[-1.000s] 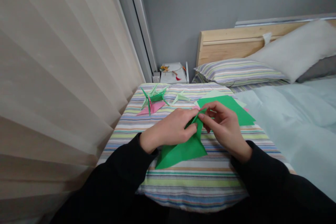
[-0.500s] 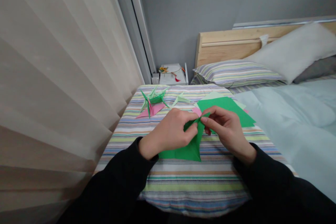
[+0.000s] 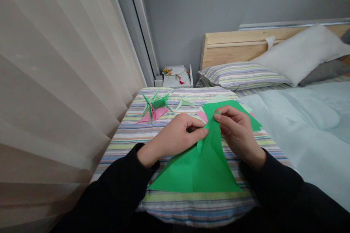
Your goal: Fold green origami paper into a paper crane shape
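Currently — left hand (image 3: 175,138) and right hand (image 3: 239,134) pinch the tip of a green paper triangle (image 3: 197,169). Loose sheets (image 3: 225,103) lie just beyond, on a striped blanket (image 3: 128,142).

Bright green origami paper (image 3: 197,171) spreads over a quilt (image 3: 128,153) striped in blue, lime, cream and orange. Black sleeves (image 3: 115,193) enter from both sides. Pink paper (image 3: 153,114) lies under a green folded figure (image 3: 155,102). The bedsheet (image 3: 300,116) is pale aqua, the pillow (image 3: 240,75) striped lilac, yellow and white, the wall (image 3: 191,18) grey.
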Available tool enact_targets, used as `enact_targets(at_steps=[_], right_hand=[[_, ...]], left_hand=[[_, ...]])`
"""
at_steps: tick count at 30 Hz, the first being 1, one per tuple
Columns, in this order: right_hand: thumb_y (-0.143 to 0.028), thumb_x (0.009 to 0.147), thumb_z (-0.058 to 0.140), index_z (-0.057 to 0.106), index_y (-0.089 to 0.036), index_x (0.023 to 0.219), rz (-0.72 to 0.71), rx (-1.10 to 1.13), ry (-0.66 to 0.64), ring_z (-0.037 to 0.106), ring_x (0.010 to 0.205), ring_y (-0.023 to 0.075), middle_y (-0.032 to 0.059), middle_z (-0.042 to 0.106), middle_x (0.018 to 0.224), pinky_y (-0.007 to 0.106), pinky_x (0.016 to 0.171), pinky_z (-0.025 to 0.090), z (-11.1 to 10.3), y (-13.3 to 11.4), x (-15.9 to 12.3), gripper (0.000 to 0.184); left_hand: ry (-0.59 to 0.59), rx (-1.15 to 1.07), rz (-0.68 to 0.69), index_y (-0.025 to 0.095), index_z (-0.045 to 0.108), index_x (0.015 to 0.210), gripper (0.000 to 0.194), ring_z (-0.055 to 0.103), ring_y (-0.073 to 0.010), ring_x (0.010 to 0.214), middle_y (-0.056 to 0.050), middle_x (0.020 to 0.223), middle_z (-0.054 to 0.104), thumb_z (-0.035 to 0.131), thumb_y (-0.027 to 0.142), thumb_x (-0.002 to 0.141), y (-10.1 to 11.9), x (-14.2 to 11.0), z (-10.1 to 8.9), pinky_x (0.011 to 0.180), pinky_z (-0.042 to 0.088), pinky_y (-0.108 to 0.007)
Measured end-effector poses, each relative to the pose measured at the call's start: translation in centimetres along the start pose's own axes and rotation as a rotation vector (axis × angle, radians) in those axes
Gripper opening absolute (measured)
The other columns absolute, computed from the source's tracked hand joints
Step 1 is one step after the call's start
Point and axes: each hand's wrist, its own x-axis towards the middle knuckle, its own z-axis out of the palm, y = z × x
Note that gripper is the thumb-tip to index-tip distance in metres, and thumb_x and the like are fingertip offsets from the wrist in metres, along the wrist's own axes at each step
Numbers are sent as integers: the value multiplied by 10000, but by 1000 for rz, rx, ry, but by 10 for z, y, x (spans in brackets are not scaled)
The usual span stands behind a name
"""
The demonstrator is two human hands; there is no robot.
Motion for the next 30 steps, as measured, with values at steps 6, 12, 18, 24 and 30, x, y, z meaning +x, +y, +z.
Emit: enact_targets(at_steps=[6,12,18,24,30], right_hand=[[-424,838,741,650,-209,717,78,117,-49,482,469,105,-29,547,565,227,426,383,4,-4,-1,262],[-404,871,759,658,-208,835,85,192,-325,545,474,91,-37,582,572,189,433,378,5,-3,-5,223],[-274,784,851,651,-298,1107,52,153,-301,618,501,79,-46,653,861,174,392,416,4,-3,-5,381],[-216,792,833,697,-206,795,-42,52,-312,631,531,105,-23,659,717,193,419,462,3,-4,-5,137],[-246,728,879,747,-187,728,-255,56,320,593,487,69,-24,682,595,160,465,484,-4,0,9,144]], left_hand=[[18,-150,-19,181,410,520,416,323,-91,527,51,533,317,573,297,883,-2,3,-2,520,263,-255],[-80,-533,-115,169,678,641,321,598,-163,628,-22,606,632,617,392,864,-3,4,-4,667,472,-280],[-196,-625,-148,171,759,668,265,673,-218,656,-68,680,726,642,344,832,-1,3,-9,714,506,-331],[-95,-559,-211,157,779,697,254,680,-247,701,-91,716,745,674,340,839,-7,3,-16,697,509,-340],[815,-665,-152,179,652,639,110,589,-142,638,-17,663,651,608,95,696,-34,14,-24,588,434,-239]])
